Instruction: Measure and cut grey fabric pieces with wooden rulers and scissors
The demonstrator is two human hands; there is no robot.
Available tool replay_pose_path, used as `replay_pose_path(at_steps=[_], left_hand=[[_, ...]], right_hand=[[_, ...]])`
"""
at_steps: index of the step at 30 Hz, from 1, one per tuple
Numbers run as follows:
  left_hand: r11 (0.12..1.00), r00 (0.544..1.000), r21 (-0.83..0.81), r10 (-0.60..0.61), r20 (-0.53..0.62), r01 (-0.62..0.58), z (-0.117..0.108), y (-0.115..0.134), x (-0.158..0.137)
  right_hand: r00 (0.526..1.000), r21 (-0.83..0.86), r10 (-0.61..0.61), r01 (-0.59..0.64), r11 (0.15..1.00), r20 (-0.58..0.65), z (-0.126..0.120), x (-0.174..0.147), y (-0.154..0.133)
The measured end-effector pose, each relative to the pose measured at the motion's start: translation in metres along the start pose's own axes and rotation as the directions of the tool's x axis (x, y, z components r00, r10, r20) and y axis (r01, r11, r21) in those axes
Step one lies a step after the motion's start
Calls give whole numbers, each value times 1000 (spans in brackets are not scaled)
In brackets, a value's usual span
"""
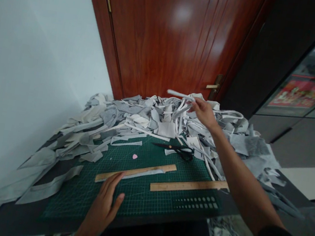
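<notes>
The right hand (203, 111) holds a fabric strip (177, 94) pointing left, nearly level.

The cutting mat (138, 206) is dark green, ruled with a fine pale grid and marked with rows of pale shapes. The upper ruler (152, 170) and lower ruler (188, 186) are light tan. The scissors (178, 148) are black, the small chip (135, 157) pink. The fabric scraps (167, 129) mix greys with off-white; the raised strip (175, 93) is whitish. The door (163, 36) is reddish brown, the wall (39, 37) pale bluish white.
</notes>
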State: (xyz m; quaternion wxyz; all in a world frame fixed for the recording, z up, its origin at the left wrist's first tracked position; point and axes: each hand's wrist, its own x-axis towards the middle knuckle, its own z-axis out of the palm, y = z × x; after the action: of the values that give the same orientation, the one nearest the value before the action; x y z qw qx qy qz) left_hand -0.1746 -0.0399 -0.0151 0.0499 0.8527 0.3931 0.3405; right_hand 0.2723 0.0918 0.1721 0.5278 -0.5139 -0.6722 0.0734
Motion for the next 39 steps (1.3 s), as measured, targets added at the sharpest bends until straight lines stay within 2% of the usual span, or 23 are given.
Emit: replay_pose_path(at_steps=[2,4,5,7,9,11,12,14,17,19,22,24,27,29,31,33,34,35,36,38,39], left_hand=[[1000,1000,14,-25,6,25,3,-1,0],[999,999,25,-47,7,47,7,-3,1],[998,998,31,-57,4,57,10,-4,2],[995,997,53,-80,-9,81,15,-6,4],[992,995,79,-97,-18,98,18,-7,7],[991,995,91,-101,-23,103,20,-8,10],[991,995,91,-98,-23,99,20,-8,11],[992,995,84,-93,-22,95,19,-7,12],[991,994,83,-105,-22,107,18,-5,12],[990,993,80,-117,-16,118,19,-5,11],[989,992,75,-123,-19,124,20,-5,10],[990,993,77,-116,-23,117,21,-7,9],[993,996,75,-90,-23,91,21,-10,9],[993,996,78,-82,-34,84,21,-11,8],[992,995,89,-82,-54,87,22,-12,8],[990,994,106,-84,-72,92,23,-13,8],[989,994,114,-82,-77,91,23,-13,8],[988,994,122,-82,-78,92,24,-13,8],[987,993,130,-84,-78,94,24,-13,8],[985,993,142,-86,-76,96,25,-14,7],[985,994,146,-88,-72,97,25,-14,6]], right_hand=[[992,-101,52,-63,993,-114,-8,10,26],[987,-201,74,-103,974,-145,-3,-8,40],[991,-226,82,-105,968,-110,4,-26,40],[992,-191,43,-20,981,119,26,-69,29],[906,-78,-66,108,991,419,52,-113,8],[804,-48,-108,167,985,585,77,-148,-14],[764,-92,-95,199,976,638,88,-160,-23],[696,-180,-61,268,946,715,105,-176,-36],[669,-234,-25,294,926,743,117,-186,-45],[674,-162,-44,240,957,738,117,-187,-50],[657,133,-129,44,990,743,110,-188,-66],[615,358,-192,-159,920,765,106,-191,-81],[574,576,-283,-427,697,768,107,-200,-101],[587,654,-327,-518,552,741,109,-208,-109],[627,715,-352,-549,434,695,105,-211,-113],[659,742,-345,-557,374,669,95,-205,-115],[666,736,-324,-554,388,672,87,-197,-116],[655,706,-293,-555,439,697,77,-185,-115],[619,645,-263,-543,537,740,66,-169,-114],[621,514,-162,-443,734,767,42,-128,-105],[660,461,-110,-386,799,743,29,-103,-98]])
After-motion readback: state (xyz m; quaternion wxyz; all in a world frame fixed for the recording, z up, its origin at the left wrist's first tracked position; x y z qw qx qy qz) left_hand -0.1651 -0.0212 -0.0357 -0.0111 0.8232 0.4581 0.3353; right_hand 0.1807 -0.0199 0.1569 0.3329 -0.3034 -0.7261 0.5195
